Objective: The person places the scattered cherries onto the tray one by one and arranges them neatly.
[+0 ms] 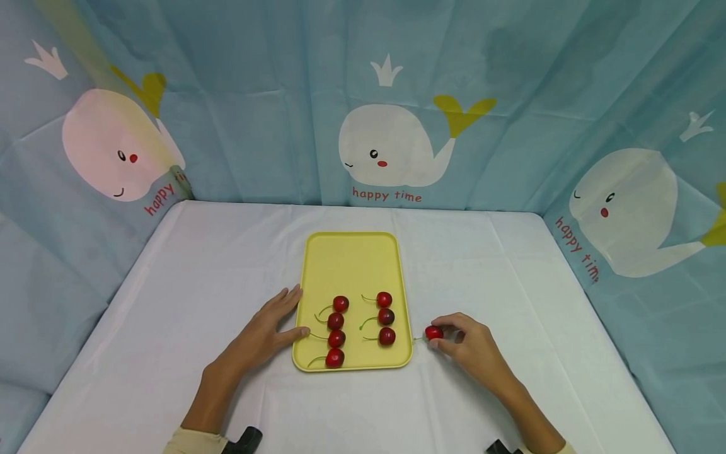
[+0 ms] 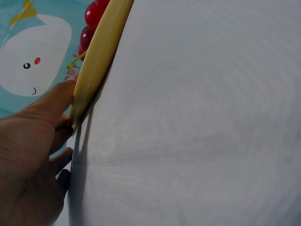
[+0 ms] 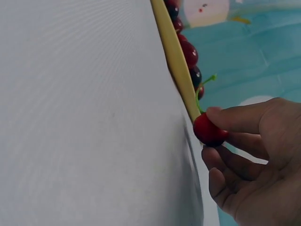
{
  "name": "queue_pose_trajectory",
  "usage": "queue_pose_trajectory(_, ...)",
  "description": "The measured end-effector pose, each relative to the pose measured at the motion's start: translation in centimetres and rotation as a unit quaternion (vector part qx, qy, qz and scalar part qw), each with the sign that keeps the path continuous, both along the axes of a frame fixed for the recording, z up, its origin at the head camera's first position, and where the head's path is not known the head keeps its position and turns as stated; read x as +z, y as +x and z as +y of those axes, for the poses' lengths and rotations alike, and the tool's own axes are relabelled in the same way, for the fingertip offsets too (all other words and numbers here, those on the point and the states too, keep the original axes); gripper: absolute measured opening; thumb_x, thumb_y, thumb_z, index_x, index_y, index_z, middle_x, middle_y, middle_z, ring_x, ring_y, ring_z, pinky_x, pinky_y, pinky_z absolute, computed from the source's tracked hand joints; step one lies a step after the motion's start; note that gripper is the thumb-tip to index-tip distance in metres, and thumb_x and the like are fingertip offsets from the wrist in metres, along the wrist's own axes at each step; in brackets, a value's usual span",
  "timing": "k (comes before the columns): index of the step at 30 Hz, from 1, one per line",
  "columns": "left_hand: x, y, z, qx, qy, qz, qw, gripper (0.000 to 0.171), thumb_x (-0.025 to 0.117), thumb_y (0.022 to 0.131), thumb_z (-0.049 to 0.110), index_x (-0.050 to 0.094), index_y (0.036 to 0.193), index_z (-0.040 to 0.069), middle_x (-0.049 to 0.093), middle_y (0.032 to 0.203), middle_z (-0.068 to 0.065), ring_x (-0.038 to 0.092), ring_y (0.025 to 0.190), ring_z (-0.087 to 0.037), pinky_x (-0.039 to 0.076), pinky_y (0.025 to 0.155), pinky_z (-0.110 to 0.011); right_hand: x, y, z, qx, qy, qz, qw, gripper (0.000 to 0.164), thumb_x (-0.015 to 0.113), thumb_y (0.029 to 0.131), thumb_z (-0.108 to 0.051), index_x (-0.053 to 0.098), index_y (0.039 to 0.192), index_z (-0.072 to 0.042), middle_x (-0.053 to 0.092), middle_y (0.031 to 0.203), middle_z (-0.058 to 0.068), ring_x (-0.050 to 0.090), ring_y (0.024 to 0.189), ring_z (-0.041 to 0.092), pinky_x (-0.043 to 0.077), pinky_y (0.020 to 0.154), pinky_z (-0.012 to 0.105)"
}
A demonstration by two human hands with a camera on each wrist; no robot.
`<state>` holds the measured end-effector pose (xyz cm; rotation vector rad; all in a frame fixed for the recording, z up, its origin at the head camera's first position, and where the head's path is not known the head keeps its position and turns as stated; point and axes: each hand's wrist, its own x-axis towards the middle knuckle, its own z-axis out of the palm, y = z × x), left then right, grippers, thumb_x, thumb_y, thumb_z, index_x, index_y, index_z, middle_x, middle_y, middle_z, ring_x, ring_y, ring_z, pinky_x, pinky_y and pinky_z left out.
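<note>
On a yellow tray [image 1: 351, 265] lie red cherries with green stems: several in a left column [image 1: 336, 339] and three in a right column [image 1: 386, 317]. My left hand [image 1: 263, 331] rests against the tray's left edge, fingers spread and thumb tip over the rim. In the left wrist view the thumb [image 2: 51, 101] touches the tray's side. To the right of the tray, my right hand [image 1: 473, 350] pinches one cherry [image 3: 209, 129] between thumb and fingertips. Its stem points toward the tray's right rim.
A white cloth [image 1: 227, 252] covers the table under the tray. Blue curtains [image 1: 255, 145] printed with whales enclose the back and both sides. Dark wrist devices [image 1: 244, 440] show at the bottom edge.
</note>
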<state>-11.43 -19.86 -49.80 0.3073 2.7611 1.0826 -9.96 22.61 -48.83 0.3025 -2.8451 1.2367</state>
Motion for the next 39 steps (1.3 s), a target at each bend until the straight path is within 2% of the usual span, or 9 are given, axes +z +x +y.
queue_pose_trajectory(14, 0.1, 0.0, 0.0, 0.001, -0.002, -0.003, 1.0, 0.091, 0.08, 0.094, 0.044, 0.035, 0.166, 0.012, 0.03, 0.174, -0.008, 0.02, 0.162, -0.041, 0.025, 0.125, -0.068, 1.1, 0.5, -1.2, 0.028, -0.044, 0.002, 0.999, 0.032, 0.092, 0.081, -0.009, 0.08, 0.108, -0.022, 0.073, 0.097, -0.013, 0.067, 0.09, 0.015, 0.056, 0.076, 0.026)
queue_pose_trajectory(26, 0.1, 0.0, 0.0, 0.0, -0.001, 0.0, 1.0, 0.09, 0.08, 0.094, 0.042, 0.035, 0.166, 0.011, 0.031, 0.174, -0.009, 0.021, 0.162, -0.041, 0.026, 0.124, -0.068, 1.2, 1.2, -3.0, 0.072, -0.066, 0.007, 0.995, 0.032, 0.09, 0.083, -0.01, 0.078, 0.11, -0.023, 0.073, 0.098, -0.015, 0.067, 0.089, 0.017, 0.057, 0.076, 0.026)
queue_pose_trajectory(32, 0.1, 0.0, 0.0, 0.0, -0.001, -0.002, 1.0, 0.091, 0.081, 0.094, 0.042, 0.035, 0.166, 0.011, 0.031, 0.174, -0.009, 0.02, 0.162, -0.041, 0.025, 0.125, -0.068, 1.2, 1.5, -3.9, 0.08, -0.072, -0.005, 0.994, 0.033, 0.089, 0.083, -0.006, 0.078, 0.11, -0.022, 0.073, 0.098, -0.013, 0.067, 0.09, 0.015, 0.057, 0.077, 0.027)
queue_pose_trajectory(39, 0.1, 0.0, 0.1, -0.003, 0.008, 0.007, 0.9999, 0.09, 0.082, 0.094, 0.038, 0.037, 0.165, 0.009, 0.033, 0.173, -0.009, 0.022, 0.162, -0.04, 0.026, 0.125, -0.068, 1.0, 1.7, -4.6, 0.092, -0.083, -0.016, 0.992, 0.03, 0.089, 0.084, -0.011, 0.079, 0.11, -0.023, 0.072, 0.097, -0.013, 0.066, 0.09, 0.016, 0.056, 0.079, 0.026)
